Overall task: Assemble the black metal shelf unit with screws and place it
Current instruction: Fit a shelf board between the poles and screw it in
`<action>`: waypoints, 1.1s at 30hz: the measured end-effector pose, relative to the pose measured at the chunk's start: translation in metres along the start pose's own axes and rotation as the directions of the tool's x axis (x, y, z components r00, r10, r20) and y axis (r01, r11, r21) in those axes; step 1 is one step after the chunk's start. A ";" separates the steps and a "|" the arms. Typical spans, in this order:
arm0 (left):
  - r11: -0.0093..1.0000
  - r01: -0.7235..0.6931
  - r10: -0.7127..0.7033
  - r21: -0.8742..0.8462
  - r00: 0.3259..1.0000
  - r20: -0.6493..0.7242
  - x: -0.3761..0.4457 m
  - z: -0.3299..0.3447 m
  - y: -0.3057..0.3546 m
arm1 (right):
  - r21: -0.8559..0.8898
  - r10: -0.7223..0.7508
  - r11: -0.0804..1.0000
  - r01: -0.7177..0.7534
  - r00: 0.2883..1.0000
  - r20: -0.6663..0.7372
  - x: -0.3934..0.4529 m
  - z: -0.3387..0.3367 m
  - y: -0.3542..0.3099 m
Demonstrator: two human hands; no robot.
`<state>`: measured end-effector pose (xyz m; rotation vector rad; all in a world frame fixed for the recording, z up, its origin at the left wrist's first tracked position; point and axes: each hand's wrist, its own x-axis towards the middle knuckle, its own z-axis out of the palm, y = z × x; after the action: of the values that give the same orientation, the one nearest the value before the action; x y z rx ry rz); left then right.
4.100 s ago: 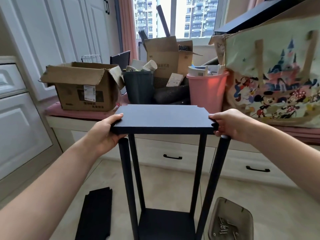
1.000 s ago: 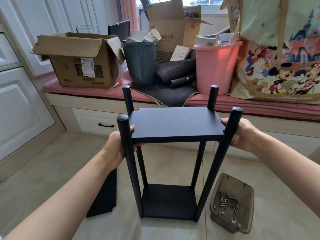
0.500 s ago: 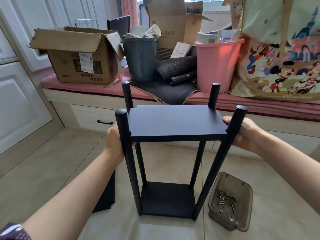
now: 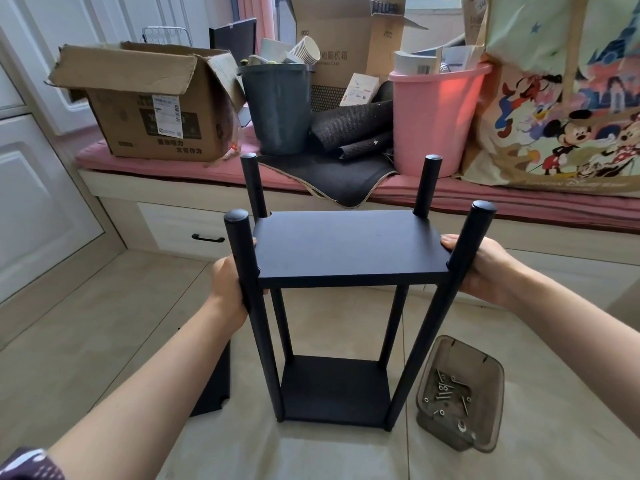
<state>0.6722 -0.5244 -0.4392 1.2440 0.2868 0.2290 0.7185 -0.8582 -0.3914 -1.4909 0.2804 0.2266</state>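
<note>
Since the earliest frame the upper shelf panel (image 4: 349, 249) had slid down the four posts (image 4: 246, 289), whose tops now stood clear above it. The left hand (image 4: 227, 287) gripped the panel's left edge behind the near post; the right hand (image 4: 485, 263) gripped its right edge, thumb on top. Below the right hand a tray of screws (image 4: 459, 393) sat on the floor, just beside the unit's bottom shelf (image 4: 334, 389).

Both bare forearms reach forward. The left hand (image 4: 227, 284) and the right hand (image 4: 485, 268) face each other, each gripping 1 side of the shelf board (image 4: 349, 249), thumbs on top.
</note>
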 end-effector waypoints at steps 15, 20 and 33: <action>0.999 -0.037 0.036 0.002 0.998 0.051 0.005 -0.004 -0.007 | 0.010 0.006 1.000 -0.006 1.000 -0.013 0.000 0.000 -0.001; 0.996 -0.014 0.001 0.090 0.989 0.148 0.009 -0.013 -0.003 | -0.048 0.006 0.999 -0.004 0.999 0.050 0.004 -0.005 0.001; 0.994 0.035 -0.048 0.101 0.990 0.131 0.007 -0.016 -0.023 | -0.022 0.081 0.996 -0.081 0.997 0.009 0.015 -0.006 0.023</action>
<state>0.6733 -0.5149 -0.4667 1.3428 0.2105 0.0957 0.7253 -0.8626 -0.4183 -1.5010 0.3320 0.3023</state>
